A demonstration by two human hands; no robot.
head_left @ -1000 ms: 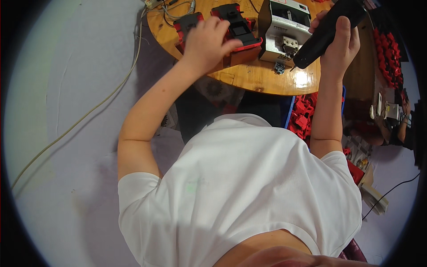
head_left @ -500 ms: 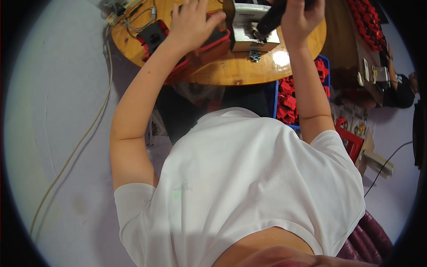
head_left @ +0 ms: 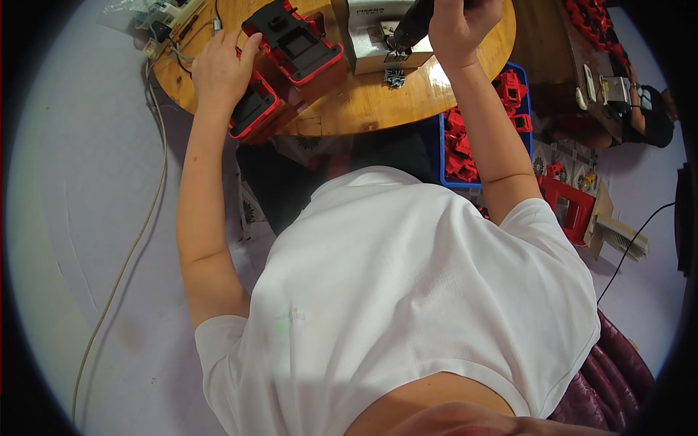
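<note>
Best align the electric screwdriver point(head_left: 416, 23), clamped in the right grip point(head_left: 464, 33), squarely with the screw feeder point(head_left: 367, 49); left grip point(head_left: 219, 71) closure unclear.

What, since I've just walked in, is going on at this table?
The person's right hand holds a black handheld tool, its tip at the front of a silver boxy machine on the wooden table. The left hand is at the left one of two red-and-black housings; its exact grip is unclear. Small metal pieces lie by the machine; red parts sit in a blue bin.
</note>
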